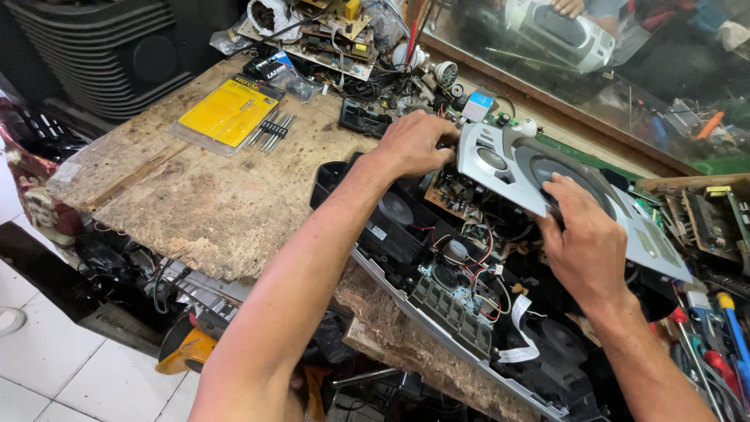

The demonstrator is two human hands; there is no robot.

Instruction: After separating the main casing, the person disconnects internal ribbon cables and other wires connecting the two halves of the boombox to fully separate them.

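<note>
Silver panel: grey-silver plastic cover with a round dark opening, held tilted above the opened black player, toward the far right of the workbench.
Left hand: left hand gripped the panel's left end, fingers curled over its edge, thumb side hidden behind the plastic.
Right hand: right hand lay on the panel's near side, fingers spread narrow and pressed flat against the rim of the round opening; whether the thumb hooked underneath could not be told.
Player body: black shell lay on its back across the near right edge of the bench, speaker cone, green circuit board and red wires exposed, a white ribbon cable curling out toward the near edge.
Workbench: worn, chipped wooden top, bare in the middle.
Far left corner: yellow blister pack with a row of small screwdriver bits just beside it.
Far edge: heap of loose circuit boards and parts, well apart from both hands.
Right edge: screwdrivers with red and blue handles near the right wrist.
Beyond the bench: glass pane, another silver player behind it with someone else's hand on top.
</note>
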